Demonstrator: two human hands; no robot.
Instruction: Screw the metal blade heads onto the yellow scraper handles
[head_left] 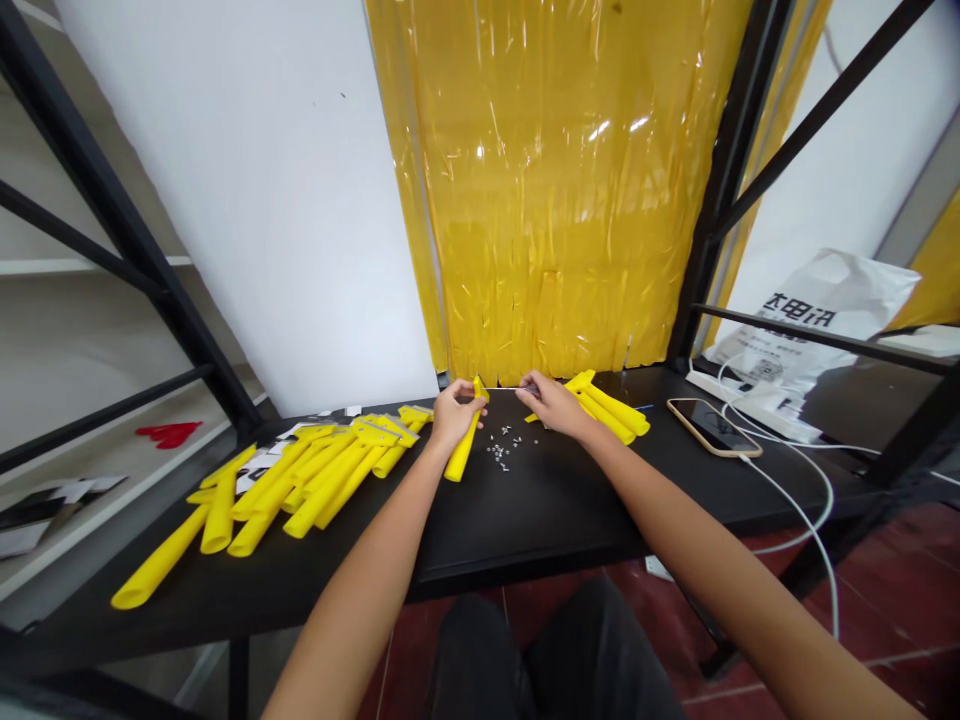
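The left grip (457,415) is closed around the upper end of a yellow tubular handle (463,457), whose long axis slopes from the fingers back toward the body. The right grip (551,403) is clasped on a thin-shafted tool (501,388), its shaft pointing left, crosswise to the handle; whether its tip touches is too small to tell. Just below and between both grips, small metal fasteners (501,452) lie scattered on the tabletop (517,525). More yellow handles (334,480) lie left of the left grip.
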